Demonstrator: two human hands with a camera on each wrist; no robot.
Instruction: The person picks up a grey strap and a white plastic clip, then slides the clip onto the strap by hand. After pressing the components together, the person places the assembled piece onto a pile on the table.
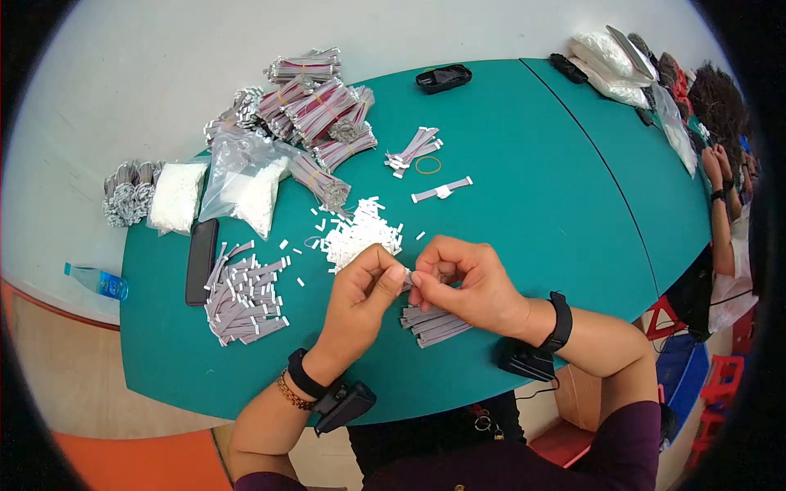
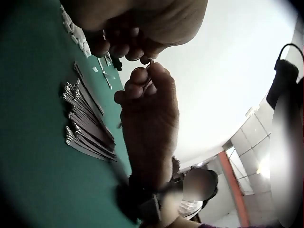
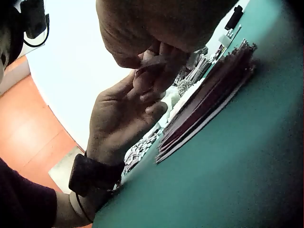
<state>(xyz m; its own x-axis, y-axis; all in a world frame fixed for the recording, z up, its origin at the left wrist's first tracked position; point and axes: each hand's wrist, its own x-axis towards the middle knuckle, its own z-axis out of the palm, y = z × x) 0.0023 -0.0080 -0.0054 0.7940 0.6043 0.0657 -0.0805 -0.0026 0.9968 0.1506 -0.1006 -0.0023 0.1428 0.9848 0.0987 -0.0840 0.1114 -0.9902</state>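
Both hands meet above the green table (image 1: 540, 204). My left hand (image 1: 360, 301) pinches one end of a short grey ribbon cable (image 1: 407, 284) between thumb and forefinger, a bit of white showing at its tip. From the other side my right hand (image 1: 468, 282) pinches the same small piece, its other fingers curled in. Fingers hide most of the cable in both wrist views. Below the right hand lies a row of grey ribbon cables (image 1: 434, 327), side by side. Just beyond the left hand is a heap of small white connectors (image 1: 360, 233).
Cables with white ends (image 1: 246, 299) pile up at left beside a dark phone (image 1: 201, 262). Bags of white pieces (image 1: 176, 196) and bundled cables (image 1: 323, 110) stand behind. A few cables (image 1: 413, 151), a rubber band (image 1: 428, 166) and a black case (image 1: 444, 78) lie farther back.
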